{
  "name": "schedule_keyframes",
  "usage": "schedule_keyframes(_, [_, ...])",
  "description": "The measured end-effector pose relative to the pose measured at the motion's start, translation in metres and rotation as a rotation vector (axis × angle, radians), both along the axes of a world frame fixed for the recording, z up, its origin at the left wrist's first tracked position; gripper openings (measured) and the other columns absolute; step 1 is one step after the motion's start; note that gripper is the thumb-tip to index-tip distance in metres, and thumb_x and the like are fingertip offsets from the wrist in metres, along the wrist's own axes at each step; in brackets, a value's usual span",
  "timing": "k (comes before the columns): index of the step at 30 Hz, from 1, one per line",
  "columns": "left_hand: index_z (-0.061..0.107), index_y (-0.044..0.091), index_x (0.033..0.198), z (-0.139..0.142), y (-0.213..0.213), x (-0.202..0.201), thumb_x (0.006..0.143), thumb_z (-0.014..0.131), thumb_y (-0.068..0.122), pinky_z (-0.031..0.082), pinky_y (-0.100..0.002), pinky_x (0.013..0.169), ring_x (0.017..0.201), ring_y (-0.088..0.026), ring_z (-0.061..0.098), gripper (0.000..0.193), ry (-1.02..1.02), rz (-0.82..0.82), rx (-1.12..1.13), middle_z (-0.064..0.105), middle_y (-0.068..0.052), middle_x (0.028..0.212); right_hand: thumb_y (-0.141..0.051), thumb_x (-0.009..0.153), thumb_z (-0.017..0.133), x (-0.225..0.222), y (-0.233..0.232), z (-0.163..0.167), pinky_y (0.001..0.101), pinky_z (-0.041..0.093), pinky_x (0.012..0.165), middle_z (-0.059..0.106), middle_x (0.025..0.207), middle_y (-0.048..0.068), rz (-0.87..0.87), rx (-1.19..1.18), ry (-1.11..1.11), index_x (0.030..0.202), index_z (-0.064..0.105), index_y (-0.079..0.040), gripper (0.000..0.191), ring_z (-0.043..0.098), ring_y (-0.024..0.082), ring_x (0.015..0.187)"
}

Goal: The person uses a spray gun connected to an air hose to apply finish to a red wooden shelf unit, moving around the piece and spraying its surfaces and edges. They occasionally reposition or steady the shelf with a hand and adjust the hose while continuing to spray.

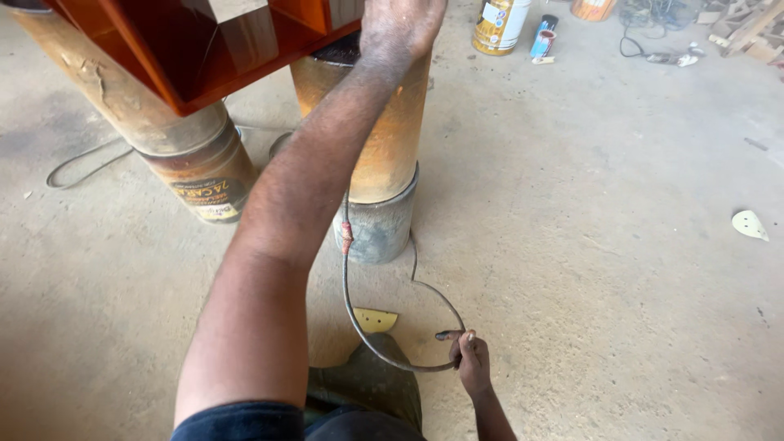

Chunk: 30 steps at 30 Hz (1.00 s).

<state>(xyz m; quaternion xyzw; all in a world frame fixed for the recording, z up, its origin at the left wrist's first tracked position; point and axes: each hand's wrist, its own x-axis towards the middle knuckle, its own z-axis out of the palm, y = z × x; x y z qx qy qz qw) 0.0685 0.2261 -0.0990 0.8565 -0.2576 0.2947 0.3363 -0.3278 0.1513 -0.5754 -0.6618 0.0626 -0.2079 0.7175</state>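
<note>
Your left hand (pixel 402 24) rests at twelve o'clock on the stained drum (pixel 384 122) under the orange cabinet (pixel 196 49), its grip hidden from view; your right hand (pixel 469 359), at five o'clock, is closed around the looped hose (pixel 353 310); keep that loop slack and unkinked.

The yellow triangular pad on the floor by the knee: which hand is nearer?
Right. The right hand grips the hose beside the yellow pad; the left hand is up at the orange cabinet.

Orange-red wood shelf (pixel 196 49), grey hose (pixel 359 322), rusty cans (pixel 392 139).
</note>
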Motion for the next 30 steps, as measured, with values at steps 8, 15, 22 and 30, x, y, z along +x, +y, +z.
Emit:
schedule_keyframes(8, [0.069,0.002,0.113,-0.001,-0.049,0.009,0.101,0.056,0.048,0.064,-0.041,0.075,0.089,-0.025,0.076,0.049,0.027,0.011,-0.035,0.073,-0.016,0.091,-0.063,0.103,0.037,-0.013,-0.009,-0.003,0.0284,0.038,0.048,0.065,0.062,0.008,-0.057,0.100,0.087,0.076,0.066,0.005,0.078,0.045,0.010,0.048])
schedule_keyframes(15, [0.067,0.001,0.117,-0.009,-0.052,0.016,0.097,0.057,0.052,0.063,-0.041,0.075,0.090,-0.021,0.075,0.056,0.027,-0.137,-0.140,0.070,-0.017,0.098,-0.064,0.099,0.037,-0.013,-0.015,0.001,0.0282,0.036,0.046,0.060,0.056,0.008,-0.108,0.088,0.168,0.082,0.072,0.004,0.079,0.043,0.010,0.046])
schedule_keyframes(22, [0.064,0.003,0.120,-0.003,-0.054,0.020,0.099,0.050,0.060,0.064,-0.039,0.074,0.088,-0.021,0.075,0.062,0.123,-0.023,-0.033,0.069,-0.015,0.098,-0.066,0.098,0.038,-0.012,-0.015,-0.003,0.0293,0.037,0.047,0.065,0.061,0.010,-0.097,0.098,0.140,0.073,0.066,0.004,0.080,0.044,0.011,0.046])
schedule_keyframes(30, [0.068,0.006,0.113,-0.001,-0.056,0.011,0.096,0.057,0.048,0.063,-0.042,0.073,0.080,-0.020,0.077,0.046,0.139,-0.120,-0.155,0.073,-0.011,0.087,-0.065,0.100,0.037,-0.015,-0.016,-0.005,0.0296,0.039,0.047,0.069,0.070,0.014,-0.110,0.103,0.120,0.066,0.061,0.002,0.079,0.046,0.011,0.047])
